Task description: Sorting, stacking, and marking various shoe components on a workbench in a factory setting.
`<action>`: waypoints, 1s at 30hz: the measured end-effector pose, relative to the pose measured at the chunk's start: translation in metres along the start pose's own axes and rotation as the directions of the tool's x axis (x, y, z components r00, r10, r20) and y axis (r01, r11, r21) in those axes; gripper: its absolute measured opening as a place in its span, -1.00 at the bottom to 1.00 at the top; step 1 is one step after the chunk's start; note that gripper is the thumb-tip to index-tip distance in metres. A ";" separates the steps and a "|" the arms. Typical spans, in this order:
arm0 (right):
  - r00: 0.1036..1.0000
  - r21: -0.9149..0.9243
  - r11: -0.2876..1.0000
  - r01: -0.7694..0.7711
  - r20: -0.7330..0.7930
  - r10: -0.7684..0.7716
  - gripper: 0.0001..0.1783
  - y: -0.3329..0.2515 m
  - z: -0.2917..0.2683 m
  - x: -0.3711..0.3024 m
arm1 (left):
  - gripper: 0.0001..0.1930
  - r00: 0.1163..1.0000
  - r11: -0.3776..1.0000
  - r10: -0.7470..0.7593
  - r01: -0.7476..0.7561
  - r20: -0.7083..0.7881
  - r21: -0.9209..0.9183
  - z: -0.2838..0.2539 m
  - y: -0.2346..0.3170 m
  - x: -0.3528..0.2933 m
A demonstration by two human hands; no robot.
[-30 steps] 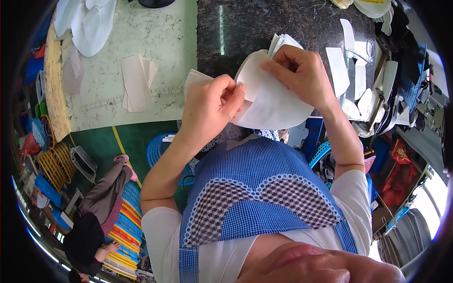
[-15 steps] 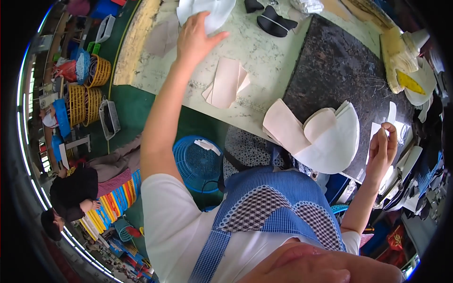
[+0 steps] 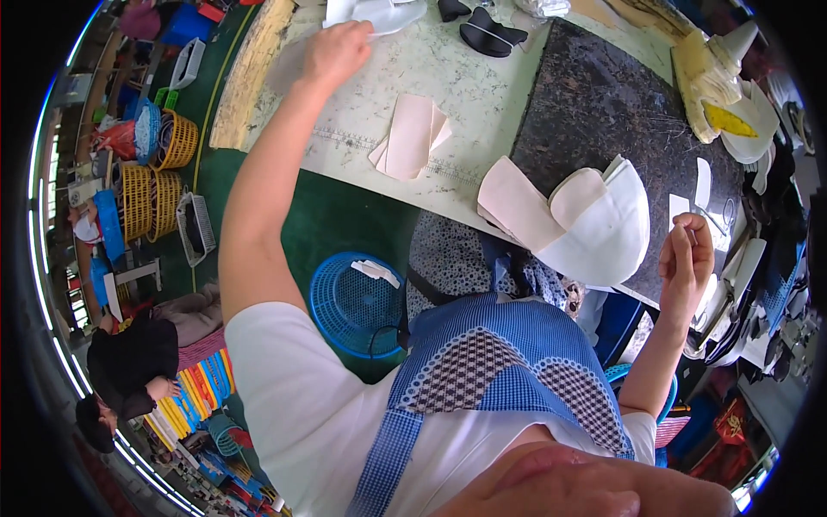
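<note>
At the far left of the table, my left hand [image 3: 338, 53] has its fingers closed at the near edge of the white curved sheet pieces [image 3: 392, 15]; it appears to pinch one. To the right, my right hand [image 3: 687, 254] is raised with thumb and fingers pinched together; what they hold, if anything, I cannot make out. Just beyond its fingertips is a small white rectangular piece [image 3: 679, 208], and a narrow white strip [image 3: 703, 181] lies farther off. Between my hands are a fan of beige and white rounded pieces [image 3: 603, 228] and a small stack of beige pieces [image 3: 408, 138].
A dark scuffed board [image 3: 607, 95] covers the right of the pale table [image 3: 482, 90]. Black tied pieces [image 3: 491, 36] lie at the back; a yellowed holder with a cone [image 3: 706, 82] stands right. Below sits a blue basket [image 3: 332, 314]. Another person [image 3: 129, 370] is at left.
My left hand has gone from spread over the white pieces to closed at their near edge. My right hand has come slightly nearer me, still pinched.
</note>
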State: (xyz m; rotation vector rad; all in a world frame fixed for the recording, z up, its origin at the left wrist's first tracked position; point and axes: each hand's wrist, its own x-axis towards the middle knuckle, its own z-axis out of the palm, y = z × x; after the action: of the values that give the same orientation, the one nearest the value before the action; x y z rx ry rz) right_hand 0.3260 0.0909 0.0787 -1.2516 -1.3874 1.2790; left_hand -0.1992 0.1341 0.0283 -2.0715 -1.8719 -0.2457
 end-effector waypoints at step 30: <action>0.986 -0.730 0.669 0.139 0.161 -0.029 -0.40 0.001 0.000 -0.003 | -0.70 0.812 0.550 -0.514 0.559 0.276 -0.620 -0.009 0.112 -0.116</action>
State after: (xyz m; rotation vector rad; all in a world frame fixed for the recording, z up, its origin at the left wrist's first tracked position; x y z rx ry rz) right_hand 0.3263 0.0874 0.0782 -1.6110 -2.1704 0.7276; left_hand -0.1015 0.0141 -0.0189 -1.7726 -2.7251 -1.2095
